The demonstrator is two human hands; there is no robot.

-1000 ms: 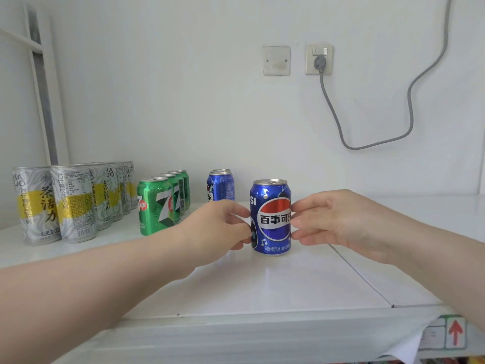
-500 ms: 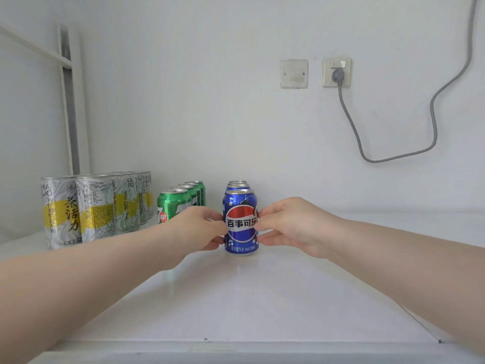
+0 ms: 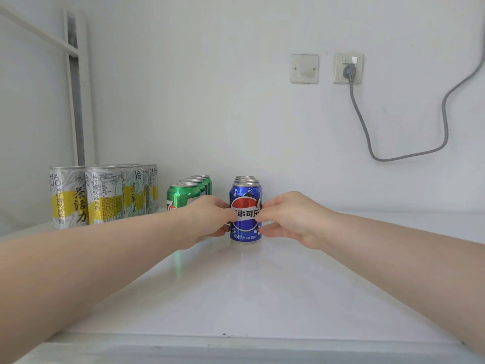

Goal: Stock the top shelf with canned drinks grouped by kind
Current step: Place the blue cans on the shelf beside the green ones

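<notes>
As hands (image 3: 208,219) (image 3: 290,219) pinch it, blue can (image 3: 245,197) sits btwn

We're holding both forearms stretched fwd, angling in toward 12 o'clock. L hand (image 3: 208,219) is gripping the blue can (image 3: 245,197) from 9 o'clock, R hand (image 3: 291,219) from 3 o'clock, fingertips curling onto its front.

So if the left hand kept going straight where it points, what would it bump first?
The front blue can: the left hand grips its left side. Pushed further, that can would probably meet the blue cans lined up behind it, though the gap is hard to judge.
</notes>
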